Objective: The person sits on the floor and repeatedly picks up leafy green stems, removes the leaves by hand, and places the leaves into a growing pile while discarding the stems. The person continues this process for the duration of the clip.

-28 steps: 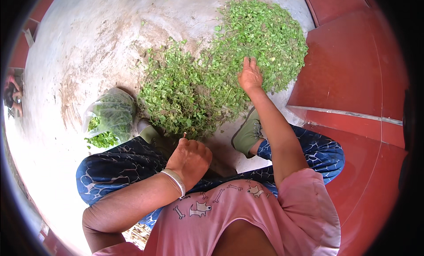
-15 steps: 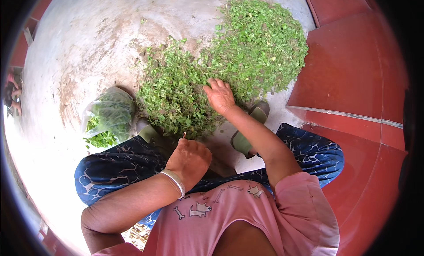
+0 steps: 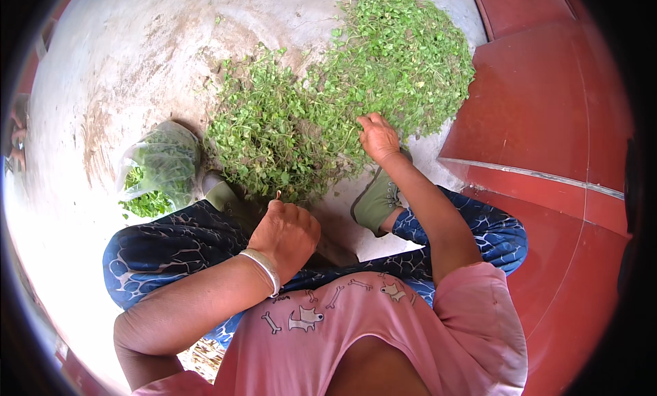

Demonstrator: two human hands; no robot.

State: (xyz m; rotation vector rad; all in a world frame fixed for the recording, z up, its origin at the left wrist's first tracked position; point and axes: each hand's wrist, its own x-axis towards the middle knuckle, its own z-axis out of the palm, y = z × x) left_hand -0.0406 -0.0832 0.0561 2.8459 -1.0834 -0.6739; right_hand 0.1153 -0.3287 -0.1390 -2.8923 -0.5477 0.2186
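A broad heap of loose leafy greens (image 3: 267,133) lies on the floor in front of my feet. My right hand (image 3: 380,137) is at the right side of the heap, its fingers bent down and drawn together at the leaves; what lies between the fingertips is hidden. Above my lap, near the heap's near edge, my left hand (image 3: 286,235) is closed in a fist. A thin, pale brownish tip (image 3: 278,195) sticks up from its thumb side, too small to name. A white bangle circles the left wrist.
A clear plastic bag (image 3: 168,160) with greens inside stands left of my left shoe (image 3: 222,194). My right green shoe (image 3: 378,203) is close to the heap. Red panels (image 3: 530,115) line the right side. Part of a person (image 3: 18,133) shows at the far left edge.
My right hand has moved right along the heap, and its fingers have drawn together more. My left fist stays closed, nearly in place. The view has shifted slightly.
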